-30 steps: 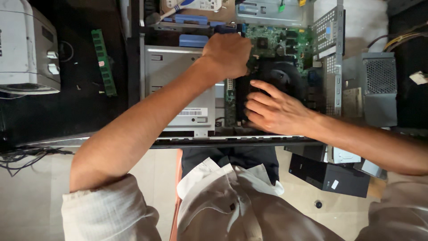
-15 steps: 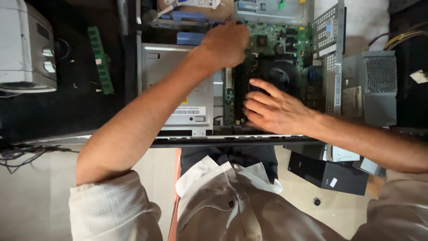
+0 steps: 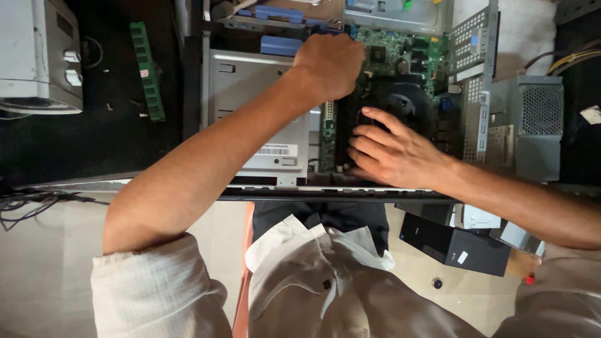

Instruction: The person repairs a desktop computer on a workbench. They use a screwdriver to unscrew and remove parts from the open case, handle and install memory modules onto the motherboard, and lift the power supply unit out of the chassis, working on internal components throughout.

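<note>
Now the left hand (image 3: 330, 66) is curled into a fist over the top edge of the green circuit board (image 3: 400, 47) inside the open computer case (image 3: 250, 81). It has slid a little toward the far end of the board since a moment ago. Its fingers are tucked under, so I cannot tell what they pinch, or whether they pinch anything.

The right hand (image 3: 391, 150) stays where it was. It lies flat, fingers spread apart, pressing on the black fan cover (image 3: 400, 103) in the middle of the board. It holds nothing.

Beside the left arm sits the silver drive box (image 3: 263, 112) with a white sticker. A loose green memory stick (image 3: 147, 72) lies on the dark counter (image 3: 94, 144), well apart from both hands. A grey power box (image 3: 538, 125) sits off to the right.

Judging from this, the right hand steadies the fan part while the left works at something near the board's edge.
</note>
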Tool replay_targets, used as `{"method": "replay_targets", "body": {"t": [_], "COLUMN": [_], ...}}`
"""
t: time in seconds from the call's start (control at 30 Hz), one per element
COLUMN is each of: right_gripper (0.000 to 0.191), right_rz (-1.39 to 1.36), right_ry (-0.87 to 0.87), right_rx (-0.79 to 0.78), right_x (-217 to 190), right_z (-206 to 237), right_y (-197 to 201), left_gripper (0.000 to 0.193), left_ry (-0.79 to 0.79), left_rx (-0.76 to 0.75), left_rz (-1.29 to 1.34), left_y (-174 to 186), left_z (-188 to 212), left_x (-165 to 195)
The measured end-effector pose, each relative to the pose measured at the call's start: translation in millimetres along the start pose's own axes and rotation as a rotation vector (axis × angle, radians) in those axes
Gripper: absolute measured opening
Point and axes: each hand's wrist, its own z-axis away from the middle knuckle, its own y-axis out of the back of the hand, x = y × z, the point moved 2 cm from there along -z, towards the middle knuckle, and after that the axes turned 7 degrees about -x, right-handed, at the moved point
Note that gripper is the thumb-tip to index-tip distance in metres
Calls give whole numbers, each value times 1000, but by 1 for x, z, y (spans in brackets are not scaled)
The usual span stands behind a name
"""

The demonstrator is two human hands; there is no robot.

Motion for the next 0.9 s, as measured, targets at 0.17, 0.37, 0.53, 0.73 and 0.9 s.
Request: {"method": "replay_targets", "body": {"t": [0.17, 0.37, 0.53, 0.73, 0.9], "right_gripper": [34, 35, 34, 29, 28], "right_rz": [-36, -29, -50, -36, -14], "right_ry": [-8, 2, -6, 6, 7], "right_rx": [9, 17, 14, 5, -32], "right_x": [1, 2, 3, 2, 2], "right_z": [-1, 0, -2, -2, -2], "right_y": [-1, 0, 1, 4, 4], "left_gripper": [17, 19, 17, 13, 14], "left_ry": [-13, -28, -19, -88, -68], "left_rx": [30, 60, 9, 209, 84], "left_rz": [6, 29, -31, 10, -51], "left_y": [-1, 1, -2, -1, -2], "left_z": [-1, 1, 0, 1, -5], "left_x": [0, 2, 4, 0, 1]}}
